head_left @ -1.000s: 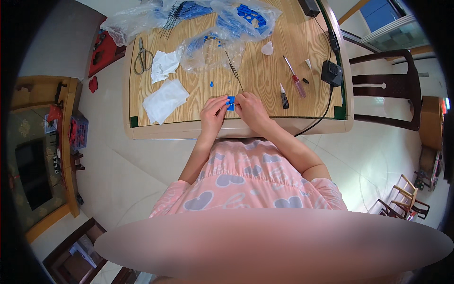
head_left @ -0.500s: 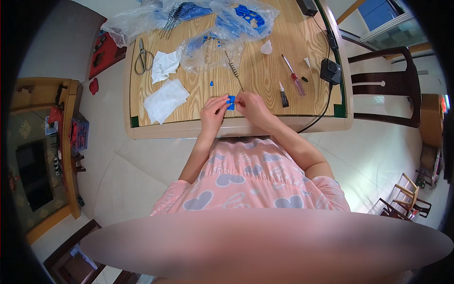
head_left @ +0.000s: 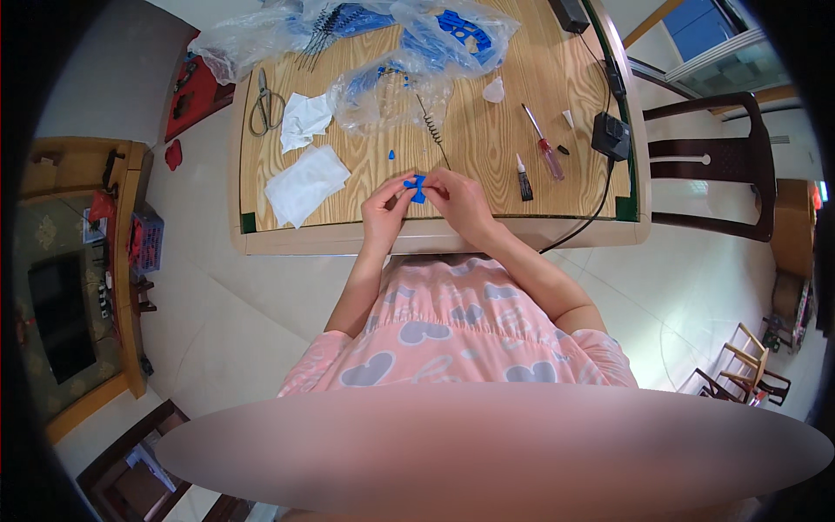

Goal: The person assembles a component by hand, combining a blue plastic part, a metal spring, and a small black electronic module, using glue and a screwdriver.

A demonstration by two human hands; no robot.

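Close to the table's near edge, both hands meet over a small blue plastic piece (head_left: 419, 197). My left hand (head_left: 385, 205) pinches a little blue part (head_left: 409, 184) at its left side, thumb and forefinger closed. My right hand (head_left: 457, 200) is closed at the fingertips on the right side of the blue piece, partly covering it. Just beyond the fingers lies a black coiled wire (head_left: 432, 130), its lower end reaching toward my right hand. A tiny blue bit (head_left: 391, 155) rests on the wood beyond my left hand.
On the wooden table (head_left: 348, 196) lie scissors (head_left: 263, 109), white tissue (head_left: 305, 120), a white sheet (head_left: 304, 184), clear bags (head_left: 383, 96) with blue parts, a small glue tube (head_left: 524, 181) and a screwdriver (head_left: 544, 146). A black box (head_left: 611, 135) with a cable stands at the right.
Both hands have shifted slightly left. My left fingers have tilted and drawn back a little, so more of the blue piece shows between the hands.
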